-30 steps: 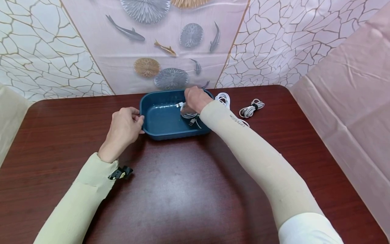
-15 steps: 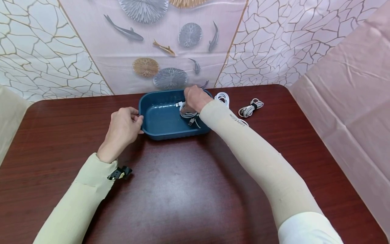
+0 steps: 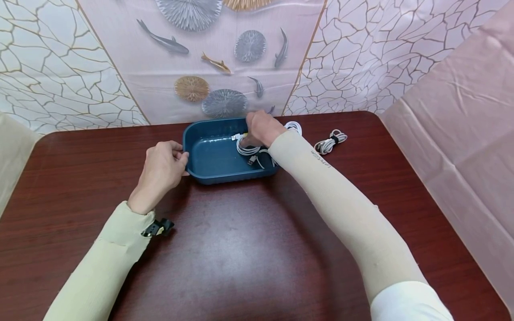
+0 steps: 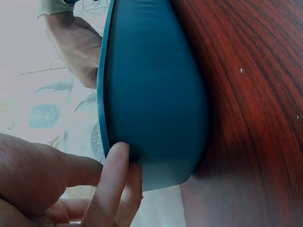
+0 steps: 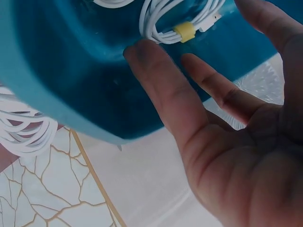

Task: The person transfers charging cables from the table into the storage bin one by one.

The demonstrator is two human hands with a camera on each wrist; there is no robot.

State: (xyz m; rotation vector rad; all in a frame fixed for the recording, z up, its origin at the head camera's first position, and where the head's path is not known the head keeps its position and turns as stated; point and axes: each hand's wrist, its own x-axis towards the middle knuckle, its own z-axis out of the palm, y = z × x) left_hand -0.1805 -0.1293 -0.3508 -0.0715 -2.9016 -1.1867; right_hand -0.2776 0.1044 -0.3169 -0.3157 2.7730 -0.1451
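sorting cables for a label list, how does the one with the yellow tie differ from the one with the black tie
The yellow-tied cable lies inside the blue tray; the black-tied cable lies on the table. The yellow-tied cable forms open round loops; the black-tied cable is cinched into a narrower bundle. Both are pale and coiled.

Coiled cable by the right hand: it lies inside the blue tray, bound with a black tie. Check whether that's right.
Not quite: the tie is yellow, not black, as the right wrist view shows. The coiled cable does lie inside the blue tray, by the right hand.
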